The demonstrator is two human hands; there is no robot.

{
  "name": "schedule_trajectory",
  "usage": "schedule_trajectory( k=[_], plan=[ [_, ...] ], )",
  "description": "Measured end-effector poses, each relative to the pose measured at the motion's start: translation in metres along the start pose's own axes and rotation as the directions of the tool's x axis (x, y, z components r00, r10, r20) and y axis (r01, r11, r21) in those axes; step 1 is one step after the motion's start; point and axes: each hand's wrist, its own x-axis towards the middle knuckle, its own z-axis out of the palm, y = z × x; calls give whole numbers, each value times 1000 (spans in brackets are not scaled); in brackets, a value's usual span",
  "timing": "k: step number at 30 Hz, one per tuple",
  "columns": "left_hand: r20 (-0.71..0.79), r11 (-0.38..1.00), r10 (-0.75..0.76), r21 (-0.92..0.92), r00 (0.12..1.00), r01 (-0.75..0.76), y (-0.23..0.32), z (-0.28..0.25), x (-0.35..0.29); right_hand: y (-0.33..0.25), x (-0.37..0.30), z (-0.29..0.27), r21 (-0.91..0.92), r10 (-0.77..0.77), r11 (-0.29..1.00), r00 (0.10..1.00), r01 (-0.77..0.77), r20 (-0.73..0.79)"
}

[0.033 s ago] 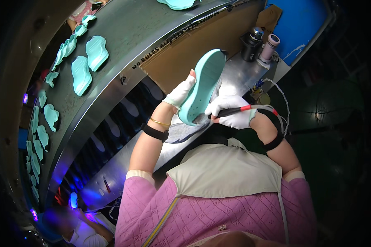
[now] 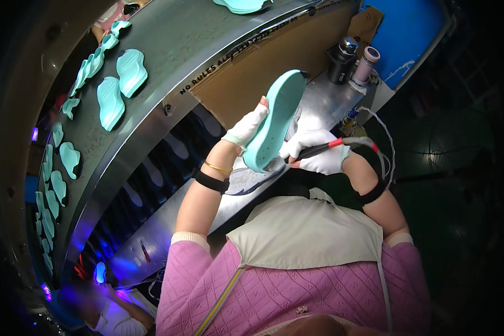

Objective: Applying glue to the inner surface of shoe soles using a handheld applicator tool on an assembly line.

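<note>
My left hand (image 2: pixel 250 124), in a white glove with bare fingertips, grips a mint-green shoe sole (image 2: pixel 280 115) by its left edge. The sole is tilted, its toe end pointing up and away and its heel end toward me. My right hand (image 2: pixel 322 161), gloved the same way, is closed around a black pen-like tool (image 2: pixel 315 151) with a red band and a cable. The tool's tip is close to the heel end; whether it touches cannot be made out. Beneath the sole lies a grey sole-shaped piece (image 2: pixel 246 180) on the metal bench (image 2: pixel 204 215).
Several mint-green soles (image 2: pixel 111 102) lie on a dark conveyor (image 2: pixel 168 53) to the left. A cardboard sheet (image 2: pixel 246 78) lines its side. A black bottle (image 2: pixel 347 50) and a pink bottle (image 2: pixel 366 65) stand at the far right. Another person (image 2: pixel 115 313) works at lower left.
The sole and my left hand have shifted very slightly, with the sole's toe a little lower. My right hand and the tool have tilted slightly.
</note>
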Motion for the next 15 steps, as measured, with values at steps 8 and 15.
schedule_trajectory(
  k=[8, 15],
  plan=[
    [-322, 996, -35, -84, 946, 9, -6, 3, 3, 0, -4, -12, -166, -123, 980, 990, 111, -70],
    [-388, 789, 460, -234, 799, -568, 42, 37, -19, -33, -19, -34, 123, 45, 992, 894, 11, -447]
  ],
)
